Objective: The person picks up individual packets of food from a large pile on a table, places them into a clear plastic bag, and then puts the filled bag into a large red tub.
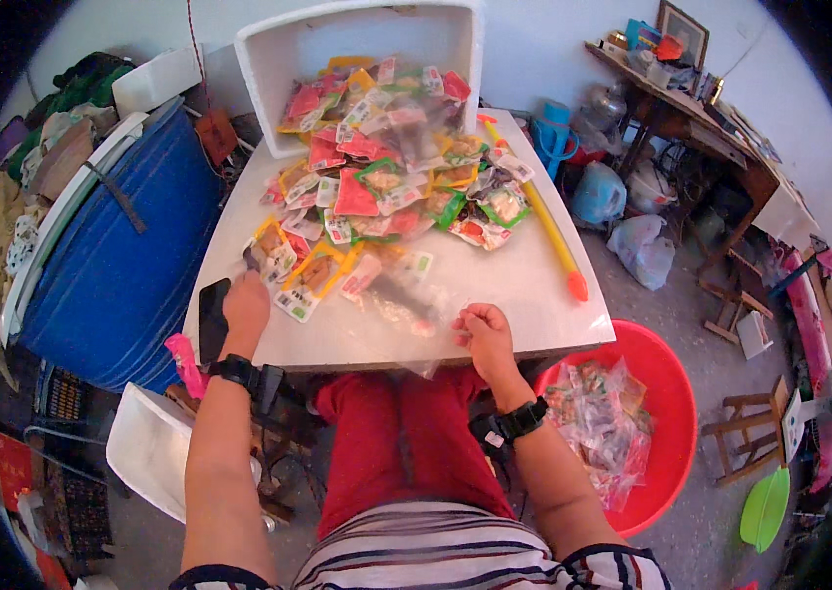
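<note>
My left hand (246, 305) is closed at the table's left, beside a black phone (214, 320), at a yellow-edged packet (266, 254) and a small dark item; what it grips is unclear. My right hand (478, 329) has curled fingers at a clear plastic bag (396, 310) near the front edge; its grip is unclear. A heap of small red, yellow and green food packets (357, 192) spills from a white foam box (257, 74) lying on its side at the back of the white table (534, 315). A long yellow stick (545, 221) with orange ends lies along the right.
A red tub (679, 423) of plastic bags stands at lower right, a large blue barrel (111, 295) at left. A white bin (145, 442) is below left. A cluttered desk (691, 128), wooden stools (740, 433), floor bags (637, 246) and a green basin (765, 506) are at right.
</note>
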Demonstrator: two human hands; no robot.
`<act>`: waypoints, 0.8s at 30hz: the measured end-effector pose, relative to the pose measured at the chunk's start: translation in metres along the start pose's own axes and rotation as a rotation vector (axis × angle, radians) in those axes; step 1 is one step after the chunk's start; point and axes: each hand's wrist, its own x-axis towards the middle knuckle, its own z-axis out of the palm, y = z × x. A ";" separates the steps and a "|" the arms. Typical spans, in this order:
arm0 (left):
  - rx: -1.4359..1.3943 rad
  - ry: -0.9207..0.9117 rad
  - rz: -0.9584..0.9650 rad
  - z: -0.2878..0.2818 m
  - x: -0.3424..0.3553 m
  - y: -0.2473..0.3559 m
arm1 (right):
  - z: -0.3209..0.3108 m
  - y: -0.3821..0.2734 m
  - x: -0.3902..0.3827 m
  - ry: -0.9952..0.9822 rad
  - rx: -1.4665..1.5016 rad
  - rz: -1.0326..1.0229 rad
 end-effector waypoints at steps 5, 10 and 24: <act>-0.169 0.227 0.054 -0.054 0.017 0.015 | 0.003 -0.006 -0.004 0.012 0.031 0.003; -0.615 0.125 -0.108 -0.103 0.009 0.038 | 0.004 -0.008 -0.011 0.067 -0.187 -0.153; -1.983 -0.785 -0.499 -0.105 -0.050 0.137 | -0.001 -0.031 -0.046 -0.425 0.296 0.182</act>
